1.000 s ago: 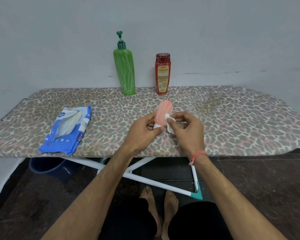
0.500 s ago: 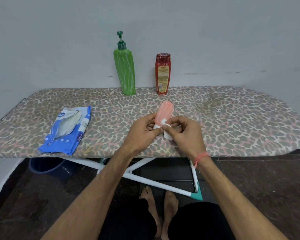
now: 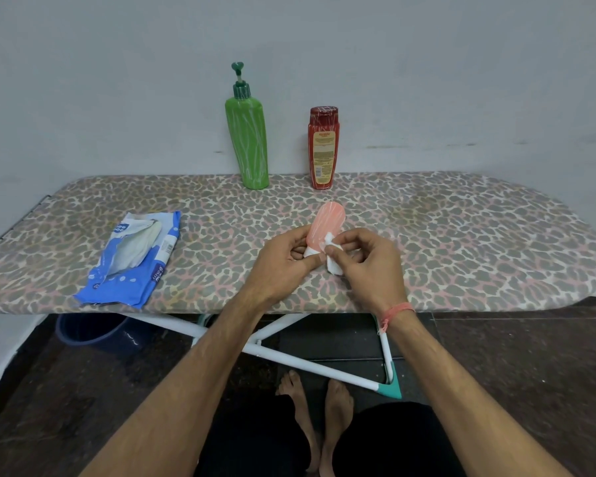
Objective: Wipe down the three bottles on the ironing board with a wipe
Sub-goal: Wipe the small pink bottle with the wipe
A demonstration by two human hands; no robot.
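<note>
A small salmon-pink plastic bottle (image 3: pixel 326 224) with a white cap end is held above the near middle of a leopard-print ironing board (image 3: pixel 461 235), its rounded base tilted up and away from the person. The left hand (image 3: pixel 284 261) grips the bottle's lower end, fingers curled round it by the cap. The right hand (image 3: pixel 365 261) pinches a folded white wipe (image 3: pixel 331 256) between thumb and fingertips and presses it against the bottle's right side, just above the cap. A coral thread bracelet (image 3: pixel 394 313) circles the right wrist.

At the far edge of the board, against a pale grey wall (image 3: pixel 117 80), a tall green pump bottle (image 3: pixel 247 142) stands upright; just to its right, apart from it, stands a shorter red bottle with a yellow label (image 3: pixel 323 148). On the board's left part lies a blue and white pack of wipes (image 3: pixel 135 261), its flap open and a white sheet showing.

Below the board run white metal legs (image 3: pixel 307 364) with a teal foot, a dark blue bucket (image 3: pixel 93 330) sits at left, and the person's bare feet (image 3: pixel 319 421) rest on a dark floor.
</note>
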